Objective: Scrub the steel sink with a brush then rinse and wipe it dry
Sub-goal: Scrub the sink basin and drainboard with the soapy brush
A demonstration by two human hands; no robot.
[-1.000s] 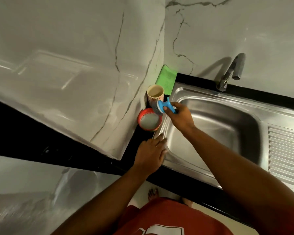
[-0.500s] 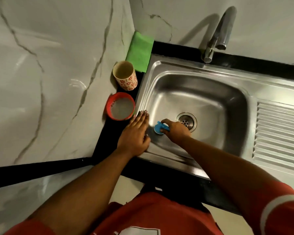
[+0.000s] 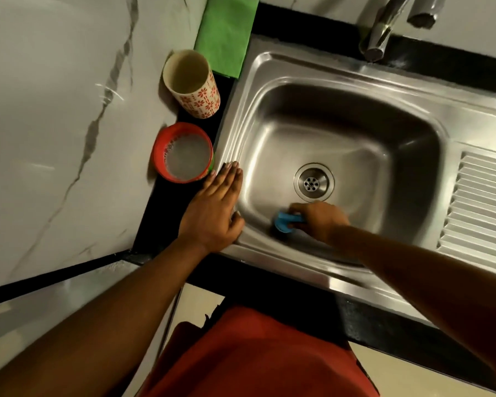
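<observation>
you're at the scrub step: right hand (image 3: 320, 220) grips the brush (image 3: 287, 222) on the sink (image 3: 341, 81) floor; left hand (image 3: 212, 209) flat, fingers straight, on its left rim. next, work toward the drain (image 3: 314, 182).

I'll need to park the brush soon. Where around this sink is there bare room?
The ribbed drainboard right of the basin is bare. The counter strip left of the sink is crowded: green cloth, patterned cup, red bowl, and the left hand.
</observation>
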